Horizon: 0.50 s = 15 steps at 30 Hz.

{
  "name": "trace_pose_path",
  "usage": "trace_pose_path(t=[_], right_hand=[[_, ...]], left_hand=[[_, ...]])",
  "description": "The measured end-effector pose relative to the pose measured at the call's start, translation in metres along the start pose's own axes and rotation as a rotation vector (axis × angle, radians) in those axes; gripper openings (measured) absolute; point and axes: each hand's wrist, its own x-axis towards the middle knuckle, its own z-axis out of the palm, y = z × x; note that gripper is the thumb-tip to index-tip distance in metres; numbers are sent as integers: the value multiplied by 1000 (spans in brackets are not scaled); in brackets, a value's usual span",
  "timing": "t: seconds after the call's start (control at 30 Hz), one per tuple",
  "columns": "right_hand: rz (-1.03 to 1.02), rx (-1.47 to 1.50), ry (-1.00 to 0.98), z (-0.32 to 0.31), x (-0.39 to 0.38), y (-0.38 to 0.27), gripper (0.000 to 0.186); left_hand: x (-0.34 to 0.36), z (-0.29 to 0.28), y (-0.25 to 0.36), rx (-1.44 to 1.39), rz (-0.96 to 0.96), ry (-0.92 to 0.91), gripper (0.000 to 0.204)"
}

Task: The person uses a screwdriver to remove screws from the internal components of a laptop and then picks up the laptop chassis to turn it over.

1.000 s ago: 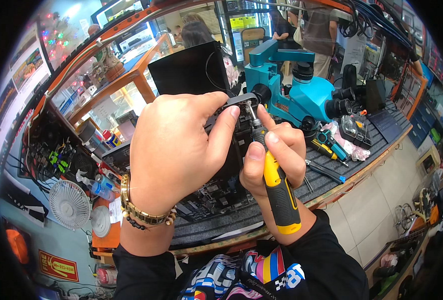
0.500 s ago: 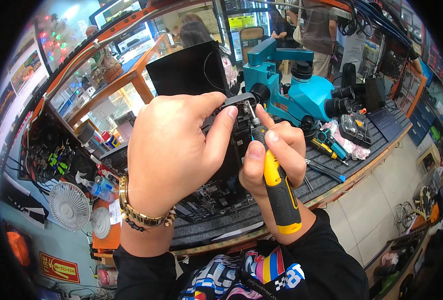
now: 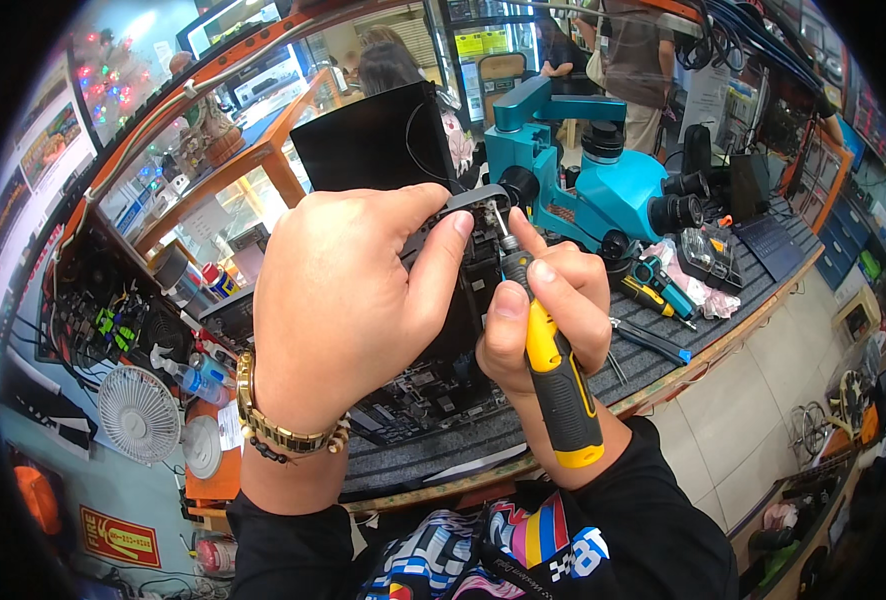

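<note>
My left hand [image 3: 348, 285] pinches a dark grey curved plastic piece [image 3: 478, 197] between thumb and forefinger. In my right hand [image 3: 581, 290] is a yellow-and-black screwdriver [image 3: 561, 385], its fingers wrapped round the grip. The metal tip reaches up to small metal parts beside the grey piece; exact contact is too small to tell. Beneath both hands lies an opened laptop body [image 3: 433, 390] with exposed circuit boards, partly hidden by my left hand and wrist. A black screen panel [image 3: 373, 140] stands just beyond.
A teal microscope [image 3: 613, 195] stands at the back right of the grey ribbed mat [image 3: 393, 470]. Nearer lie a teal-and-black tool [image 3: 668, 287], blue-handled pliers [image 3: 653, 340] and tweezers [image 3: 618, 368]. A white fan [image 3: 139, 410] is at left. People are behind the glass.
Both hands keep almost the same place and grip. The screwdriver's tip has shifted very slightly to the left.
</note>
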Motion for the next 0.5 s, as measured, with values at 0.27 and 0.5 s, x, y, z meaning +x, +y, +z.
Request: trace_pose_path(t=[0.27,0.5], right_hand=[[-8,2,0,1,0,0,39],[-4,-67,-96,-2,1,-2,35]], left_hand=[[0,-2,0,-5,-18,-18,18],[-1,-1,-2,9,9,9,17]])
